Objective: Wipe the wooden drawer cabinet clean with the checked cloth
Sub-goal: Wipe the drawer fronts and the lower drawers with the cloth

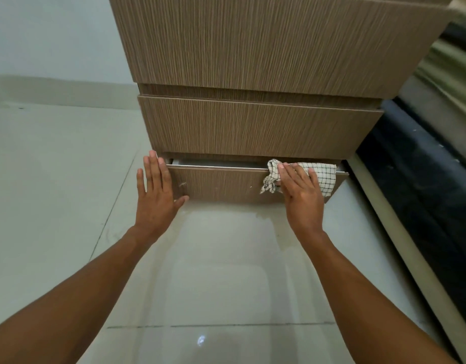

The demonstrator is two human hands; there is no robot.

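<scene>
Head view: left hand (158,191) at left end of bottom drawer (221,183), fingers straight, grip released. Drawer slightly open, lowest in wooden drawer cabinet (252,124). Right hand (301,191) presses checked cloth (323,176) flat against drawer's right front, at top edge — fingers straight, nothing clenched.

Open tiled floor (55,193) lies near and left of the cabinet (252,127). On the right a bed base (410,166) stands just beside it, leaving a narrow strip. The slot (213,163) above the bottom drawer (221,182) is thin; the cloth (323,174) and right hand (300,190) block its right end.
</scene>
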